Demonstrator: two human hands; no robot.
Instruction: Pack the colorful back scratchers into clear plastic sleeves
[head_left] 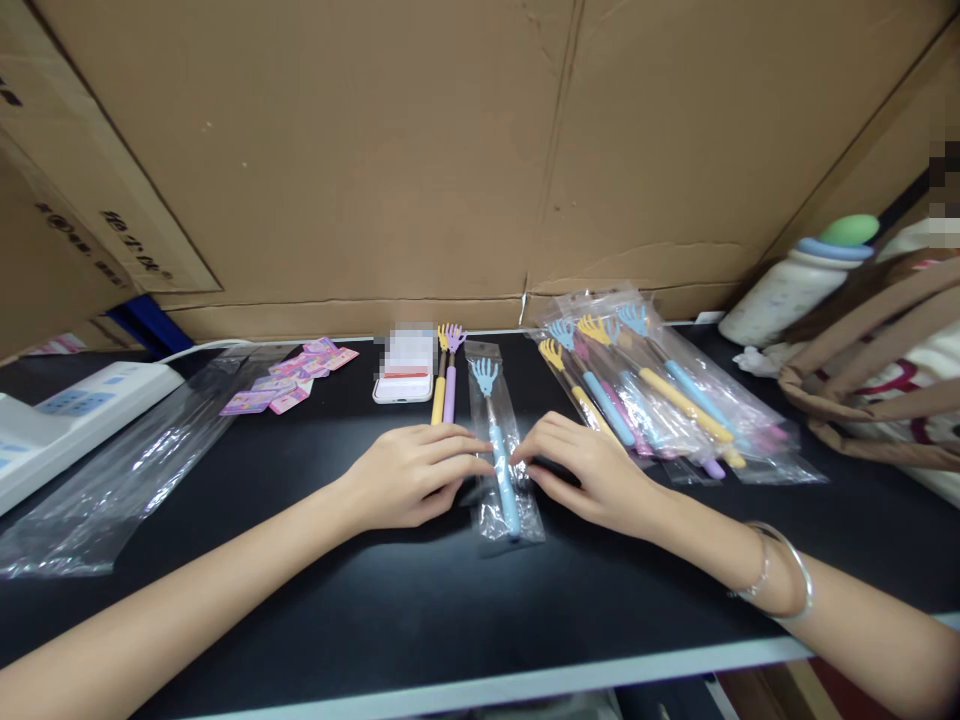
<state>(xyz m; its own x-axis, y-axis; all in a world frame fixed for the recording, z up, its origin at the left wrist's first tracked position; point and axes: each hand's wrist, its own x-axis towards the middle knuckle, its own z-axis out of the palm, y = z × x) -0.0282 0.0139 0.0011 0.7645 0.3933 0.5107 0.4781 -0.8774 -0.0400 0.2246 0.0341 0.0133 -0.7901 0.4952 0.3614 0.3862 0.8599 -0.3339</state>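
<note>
A light-blue back scratcher [504, 480] in a clear plastic sleeve lies on the black table between my hands, its claw end pointing away from me. My left hand [420, 475] reaches in from the left with fingers stretched out, their tips at the sleeve's left side. From the other side my right hand [592, 470] has its fingers bent but apart, fingertips at the sleeve's right edge. Just beyond my left hand lie a yellow back scratcher [439, 395] and a purple back scratcher [450, 393], their lower handles hidden by that hand.
Several sleeved back scratchers [675, 395] are piled at right. Toward the left lie pink-purple cards [292, 375], clear plastic sleeves [127, 480] and a white power strip [90, 420]. A phone [403, 385] is at the back. A bottle [787, 290] and bag [885, 350] stand far right.
</note>
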